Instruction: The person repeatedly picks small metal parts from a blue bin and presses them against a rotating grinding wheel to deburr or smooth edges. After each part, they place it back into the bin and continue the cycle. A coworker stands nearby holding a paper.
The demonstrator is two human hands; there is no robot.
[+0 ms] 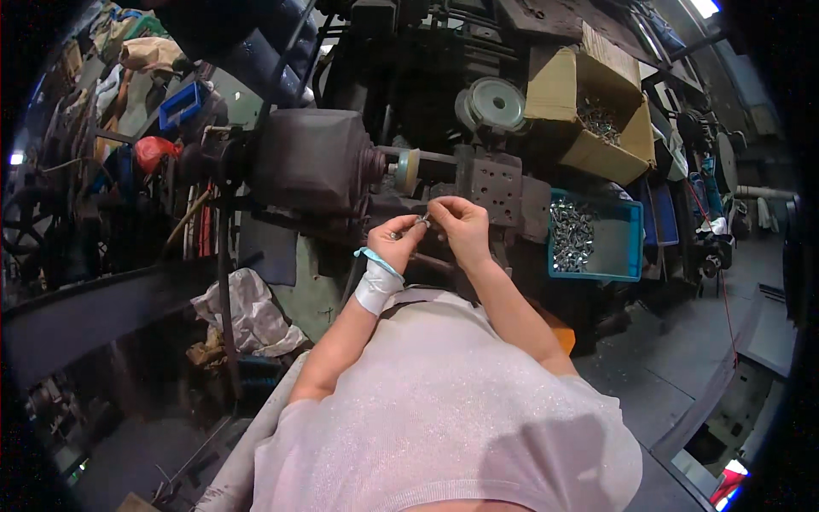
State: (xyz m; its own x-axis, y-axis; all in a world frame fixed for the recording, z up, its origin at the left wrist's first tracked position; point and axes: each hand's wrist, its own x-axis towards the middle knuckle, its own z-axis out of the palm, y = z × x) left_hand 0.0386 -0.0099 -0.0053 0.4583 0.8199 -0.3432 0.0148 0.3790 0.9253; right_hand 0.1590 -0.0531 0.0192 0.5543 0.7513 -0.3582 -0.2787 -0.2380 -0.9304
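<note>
My left hand [394,243] and my right hand [461,224] meet in front of a dark machine. Between their fingertips is a small shiny metal part [423,219], too small for me to name its kind. Both hands are closed in a pinch on it. Another bit of metal [394,235] shows in the curled fingers of the left hand. White wrapping and a light-blue band circle the left wrist. Just beyond the hands, the machine carries a pale yellowish wheel [408,171] on a shaft, beside a dark block with holes [496,189].
A blue-green tray [595,277] with many shiny metal pieces stands right of the machine. Behind it an open cardboard box [553,85] holds more small parts. The machine's bulky housing [311,160] rises at the left. A crumpled pale sack [252,311] lies at lower left.
</note>
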